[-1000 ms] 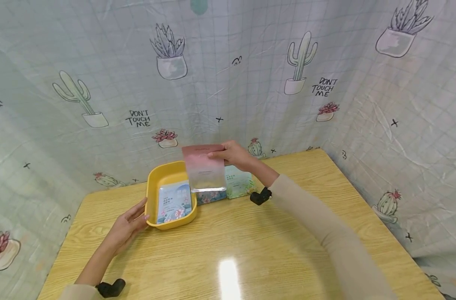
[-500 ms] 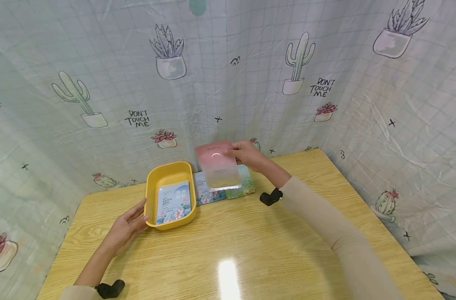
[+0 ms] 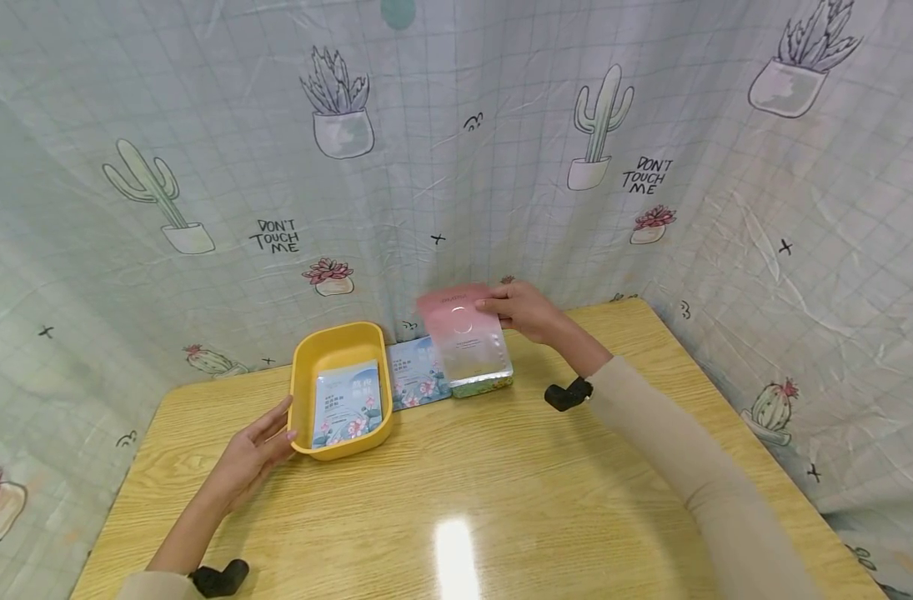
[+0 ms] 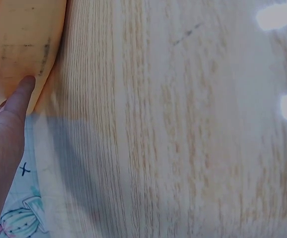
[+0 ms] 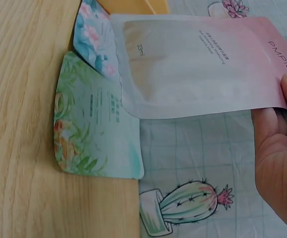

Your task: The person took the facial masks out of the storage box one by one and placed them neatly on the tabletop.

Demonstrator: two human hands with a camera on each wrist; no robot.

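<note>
My right hand pinches the upper right edge of a pink-to-silver face mask packet, marked PMPM in the right wrist view. It hangs above a green leafy packet on the table, hiding most of it from the head view. Just left of that lies a blue lotus-print packet. A yellow plastic bin holds another blue lotus-print packet. My left hand touches the bin's left outer side with its fingers extended; one digit lies against the wall in the left wrist view.
The wood-grain table carries a bright light reflection near its front. A cactus-print curtain rises along the table's back and sides. Each wrist wears a black camera band.
My right hand has carried the pink face mask packet rightward, from beside the bin to above the green packet. The blue packet behind is uncovered. My left hand and the bin stay put.
</note>
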